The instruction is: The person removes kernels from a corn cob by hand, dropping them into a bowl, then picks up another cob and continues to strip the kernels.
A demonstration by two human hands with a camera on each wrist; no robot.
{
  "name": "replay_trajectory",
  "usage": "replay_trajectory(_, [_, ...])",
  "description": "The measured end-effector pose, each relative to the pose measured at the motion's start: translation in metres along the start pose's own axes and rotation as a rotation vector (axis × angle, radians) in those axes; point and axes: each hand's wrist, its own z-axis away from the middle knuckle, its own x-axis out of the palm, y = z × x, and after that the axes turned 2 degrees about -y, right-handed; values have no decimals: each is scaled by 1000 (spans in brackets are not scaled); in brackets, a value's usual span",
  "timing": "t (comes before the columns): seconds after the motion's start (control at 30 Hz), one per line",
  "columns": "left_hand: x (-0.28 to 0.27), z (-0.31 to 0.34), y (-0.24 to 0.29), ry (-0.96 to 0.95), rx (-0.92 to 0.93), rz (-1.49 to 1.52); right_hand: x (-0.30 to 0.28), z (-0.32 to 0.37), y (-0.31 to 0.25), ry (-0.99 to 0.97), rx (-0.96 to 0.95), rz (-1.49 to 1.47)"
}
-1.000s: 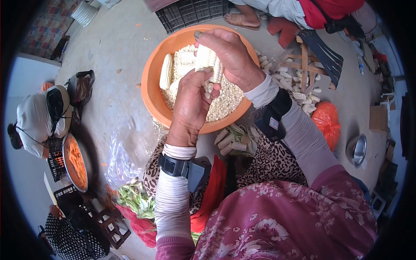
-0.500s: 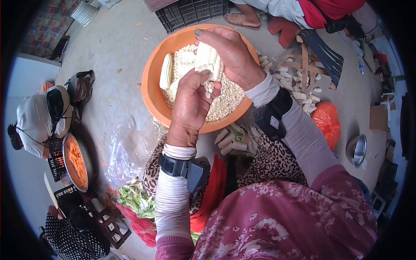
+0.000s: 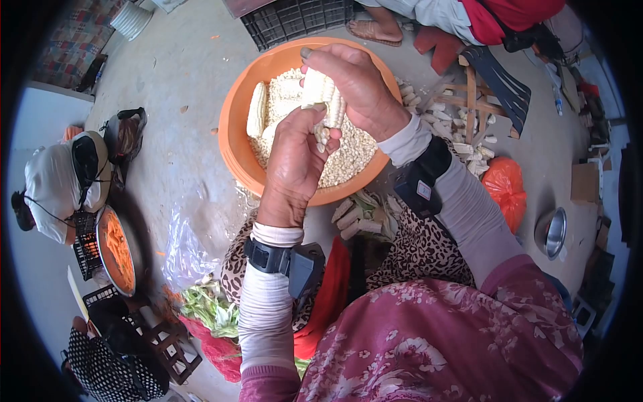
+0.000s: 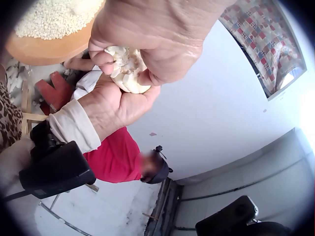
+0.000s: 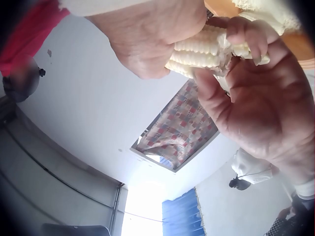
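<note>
Over an orange basin (image 3: 231, 134), my right hand (image 3: 362, 87) grips a pale ear of corn (image 3: 323, 90) around its side. My left hand (image 3: 295, 157) is at the ear's near end, thumb on the kernel rows and fingers curled beneath. A few loose kernels (image 3: 322, 139) lie in those left fingers. In the left wrist view the ear's end (image 4: 129, 71) faces the camera, with ragged kernels around a bare core. The right wrist view shows full kernel rows (image 5: 199, 51) between both hands. Shelled kernels (image 3: 351, 154) fill the basin, with another whole ear (image 3: 256, 110) at its left side.
Bare cobs (image 3: 462, 130) lie right of the basin near a wooden stool (image 3: 472, 94); another person's foot (image 3: 375, 30) is beyond. An orange bag (image 3: 504, 191) and a metal bowl (image 3: 554, 232) sit right. A basin of orange shreds (image 3: 117, 251) and a plastic bag (image 3: 191, 241) lie left.
The left thumb shifts slightly along the near end of the ear. The right hand keeps its grip in the same place.
</note>
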Motion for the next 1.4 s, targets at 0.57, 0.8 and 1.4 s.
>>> replay_trajectory(0.57, [-3,1,2,-36,-22,36,-1,-1,1,-22,-19,38])
replay_trajectory(0.8, [6,4,3,-73,24,83,-3,-4,-3,40,-8,-73])
replay_trajectory(1.4, [10,4,5,-18,22,-110,-2,-2,0,53,26,-161])
